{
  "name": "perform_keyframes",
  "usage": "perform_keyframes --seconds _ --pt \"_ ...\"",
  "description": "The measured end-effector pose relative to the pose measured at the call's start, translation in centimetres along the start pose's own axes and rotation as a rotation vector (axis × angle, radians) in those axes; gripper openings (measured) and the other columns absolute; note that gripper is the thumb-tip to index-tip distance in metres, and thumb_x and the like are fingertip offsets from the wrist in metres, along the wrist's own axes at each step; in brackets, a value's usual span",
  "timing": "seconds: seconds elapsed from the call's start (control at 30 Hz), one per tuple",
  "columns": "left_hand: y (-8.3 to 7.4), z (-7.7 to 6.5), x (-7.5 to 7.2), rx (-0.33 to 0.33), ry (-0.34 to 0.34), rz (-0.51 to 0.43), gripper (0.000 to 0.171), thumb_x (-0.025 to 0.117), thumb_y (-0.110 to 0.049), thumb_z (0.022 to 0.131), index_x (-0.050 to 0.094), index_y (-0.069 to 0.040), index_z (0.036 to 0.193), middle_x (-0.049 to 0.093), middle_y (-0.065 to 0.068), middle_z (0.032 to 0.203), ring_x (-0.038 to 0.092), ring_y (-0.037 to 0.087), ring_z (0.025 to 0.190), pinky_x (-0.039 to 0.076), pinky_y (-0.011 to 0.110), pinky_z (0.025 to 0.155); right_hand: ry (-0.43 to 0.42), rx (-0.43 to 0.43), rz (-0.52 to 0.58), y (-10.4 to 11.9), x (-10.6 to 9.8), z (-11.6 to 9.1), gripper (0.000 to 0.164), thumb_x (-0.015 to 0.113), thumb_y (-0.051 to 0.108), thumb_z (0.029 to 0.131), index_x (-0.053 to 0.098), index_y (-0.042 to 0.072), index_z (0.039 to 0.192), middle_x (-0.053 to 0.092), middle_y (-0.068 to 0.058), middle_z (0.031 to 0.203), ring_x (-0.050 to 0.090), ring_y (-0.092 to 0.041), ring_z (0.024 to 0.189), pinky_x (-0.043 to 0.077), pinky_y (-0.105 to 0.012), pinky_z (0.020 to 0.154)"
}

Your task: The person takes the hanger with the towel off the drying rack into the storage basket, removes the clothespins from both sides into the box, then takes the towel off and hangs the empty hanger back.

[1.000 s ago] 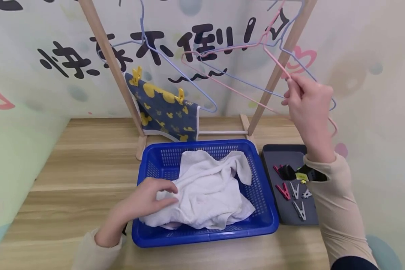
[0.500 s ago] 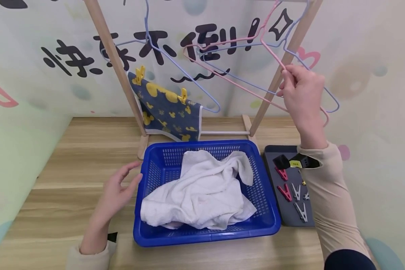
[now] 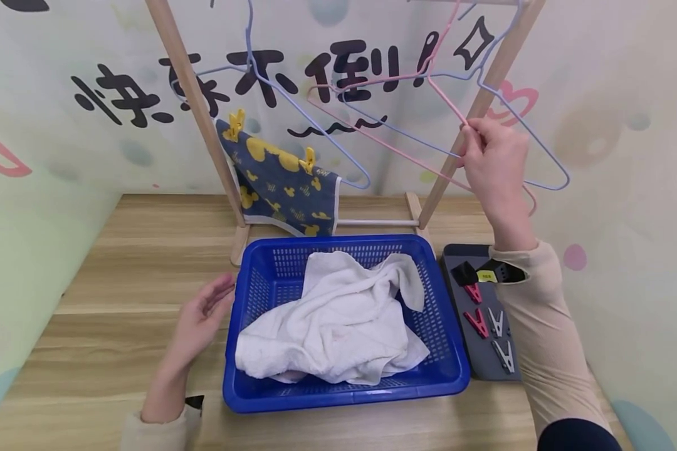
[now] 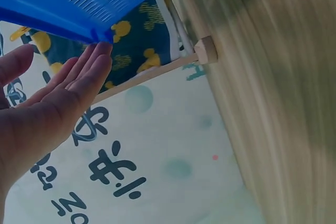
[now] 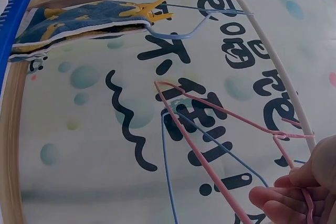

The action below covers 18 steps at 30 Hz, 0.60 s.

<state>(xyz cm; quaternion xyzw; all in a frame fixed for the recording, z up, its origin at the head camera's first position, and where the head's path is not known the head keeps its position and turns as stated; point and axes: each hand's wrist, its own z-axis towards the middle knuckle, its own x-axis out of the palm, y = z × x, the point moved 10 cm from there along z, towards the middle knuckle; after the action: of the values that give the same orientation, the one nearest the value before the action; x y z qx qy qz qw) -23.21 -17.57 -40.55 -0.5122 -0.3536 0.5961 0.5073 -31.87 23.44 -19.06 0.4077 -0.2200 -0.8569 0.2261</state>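
My right hand (image 3: 496, 166) pinches one sloping shoulder of a pink wire hanger (image 3: 447, 100) between thumb and fingers. In the right wrist view the pink hanger's hook end overlaps the white rod (image 5: 275, 69); whether it hangs there I cannot tell. Behind it is a blue hanger (image 3: 543, 145). My left hand (image 3: 200, 321), blurred, is beside the left rim of a blue plastic basket (image 3: 346, 394), its fingers extended. Seen from the left wrist, the fingertips lie at the basket's corner; contact is unclear. White towels (image 3: 338, 326) lie crumpled in the basket.
Another blue hanger (image 3: 310, 119) carries a navy cloth (image 3: 284, 188) with yellow shapes, fastened by yellow clips (image 3: 309, 161). A wooden rack (image 3: 194, 106) stands behind the basket. The dark tray (image 3: 474, 363) at right holds red and grey clips (image 3: 476, 322), partly under my sleeve.
My left hand has left the white towel and moved leftward to the basket's left side. My right hand has shifted left with the pink hanger in its grip.
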Motion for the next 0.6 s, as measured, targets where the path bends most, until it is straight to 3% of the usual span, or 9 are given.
perform_keyframes --seconds 0.1,0.37,0.6 --pt "0.4 -0.1 0.3 -0.006 0.022 -0.020 0.035 0.048 0.010 0.092 0.042 0.024 0.123 0.049 0.041 0.118 0.051 -0.011 0.100 0.041 0.005 0.086 0.008 -0.009 0.009 -0.1 0.2 -0.2 0.028 0.053 0.017 0.096 0.068 -0.002 0.109 0.064 -0.020 0.074 0.049 0.009 0.049 0.042 -0.005 0.051" --pt "2.2 -0.1 0.9 -0.120 0.073 -0.062 0.038 0.045 0.003 0.096 0.038 0.021 0.129 0.044 0.041 0.125 0.048 -0.014 0.100 0.041 0.005 0.084 0.035 -0.030 0.032 -0.6 0.7 -0.2 0.027 0.053 0.015 0.096 0.068 -0.004 0.106 0.065 -0.021 0.076 0.049 0.010 0.052 0.040 -0.007 0.049" --pt "4.1 -0.4 1.8 -0.293 0.123 -0.170 0.043 0.040 -0.007 0.100 0.032 0.019 0.134 0.040 0.040 0.130 0.052 -0.010 0.097 0.045 0.009 0.083 0.063 -0.016 0.006 -1.1 1.2 -0.1 0.025 0.054 0.014 0.095 0.068 -0.003 0.107 0.068 -0.021 0.085 0.049 0.007 0.057 0.038 -0.003 0.051"
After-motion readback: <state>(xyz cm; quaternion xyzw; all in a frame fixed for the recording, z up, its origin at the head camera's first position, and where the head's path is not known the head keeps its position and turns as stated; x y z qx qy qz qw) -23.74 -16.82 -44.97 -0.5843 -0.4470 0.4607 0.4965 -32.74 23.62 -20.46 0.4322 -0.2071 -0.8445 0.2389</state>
